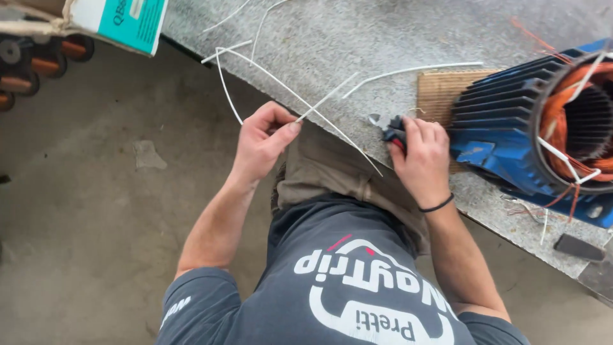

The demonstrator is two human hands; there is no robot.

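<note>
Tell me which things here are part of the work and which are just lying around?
In use:
left hand pinching a white strip
right hand gripping pliers
blue motor

Lying about:
loose strips
cardboard
box
dark block

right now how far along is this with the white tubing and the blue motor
Done: copper windings already sit in the blue motor housing, with a few white sleeves on their leads. In hand: the left hand pinches a long white tube, and the right hand grips a red-handled tool at the bench edge. Left: more loose tube pieces lie unused on the bench.
</note>
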